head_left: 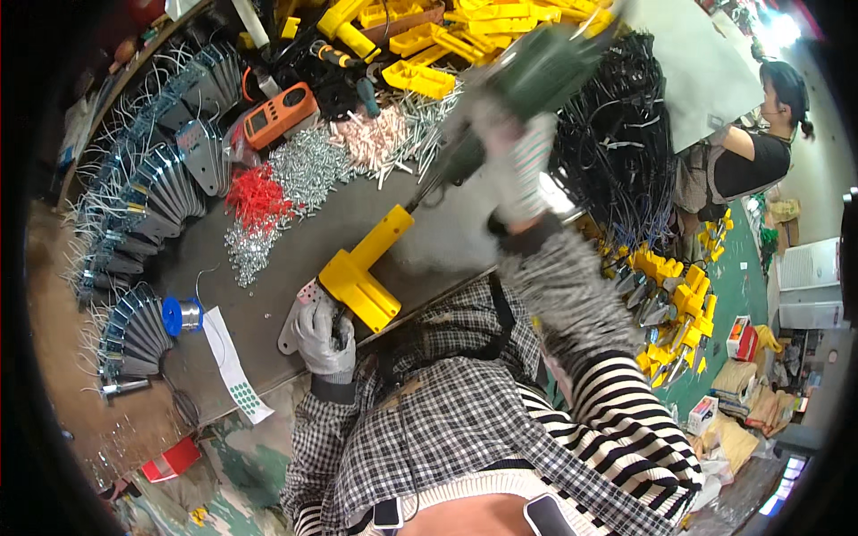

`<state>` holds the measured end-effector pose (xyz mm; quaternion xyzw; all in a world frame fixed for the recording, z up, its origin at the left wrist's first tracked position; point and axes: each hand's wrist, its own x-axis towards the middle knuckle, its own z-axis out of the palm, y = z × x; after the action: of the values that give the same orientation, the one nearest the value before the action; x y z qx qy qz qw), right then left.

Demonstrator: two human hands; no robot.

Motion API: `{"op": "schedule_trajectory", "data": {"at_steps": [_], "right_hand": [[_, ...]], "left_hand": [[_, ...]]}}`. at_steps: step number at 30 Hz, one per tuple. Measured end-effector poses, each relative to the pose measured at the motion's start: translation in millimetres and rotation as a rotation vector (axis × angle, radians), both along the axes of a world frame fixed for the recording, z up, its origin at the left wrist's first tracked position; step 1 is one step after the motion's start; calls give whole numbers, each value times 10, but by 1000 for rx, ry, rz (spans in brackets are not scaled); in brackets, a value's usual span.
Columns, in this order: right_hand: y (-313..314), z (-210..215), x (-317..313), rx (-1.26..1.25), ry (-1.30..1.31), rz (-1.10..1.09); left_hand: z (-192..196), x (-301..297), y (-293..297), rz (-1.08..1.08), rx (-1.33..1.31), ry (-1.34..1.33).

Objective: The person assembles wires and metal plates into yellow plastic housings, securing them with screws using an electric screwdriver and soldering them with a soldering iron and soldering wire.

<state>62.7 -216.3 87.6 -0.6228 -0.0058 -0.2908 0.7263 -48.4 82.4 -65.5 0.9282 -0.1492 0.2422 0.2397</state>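
Bright light [783, 29] is glaring top R; green flr [728, 290] is stretching below, w/ pale wall [827, 152] standing beyond (edges bending); gray surface [308, 237] is spanning ctr-L.

motion blur kinda ate this one
dark green handheld power tool [547, 73] and the pale-gloved right hand [520, 161] on it are mush; the grey-gloved left hand [323, 339] hides part of a grey metal plate [288, 332]; yellow plastic parts [487, 15] get chopped by the top edge.

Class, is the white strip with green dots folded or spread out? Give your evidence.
Spread out: the white strip shows one long face with no visible fold, its green dots near the lower end.
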Motion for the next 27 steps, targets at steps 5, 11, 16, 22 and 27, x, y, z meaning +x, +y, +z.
{"op": "schedule_trajectory", "data": {"at_steps": [5,11,16,22,27], "right_hand": [[-1518,712,466,-897,-34,-573],[-1739,539,-130,-977,551,-698],[-2279,-23,-114,-1006,719,-588],[-2010,-13,281,-1054,253,-454],[-2239,-106,328,-1712,819,-868]], "left_hand": [[36,26,-49,-11,0,-48],[-55,-14,22,19,60,-65],[-3,-5,-19,6,58,-57],[31,-44,3,-4,52,-23],[90,-5,-8,-46,29,8]]}}
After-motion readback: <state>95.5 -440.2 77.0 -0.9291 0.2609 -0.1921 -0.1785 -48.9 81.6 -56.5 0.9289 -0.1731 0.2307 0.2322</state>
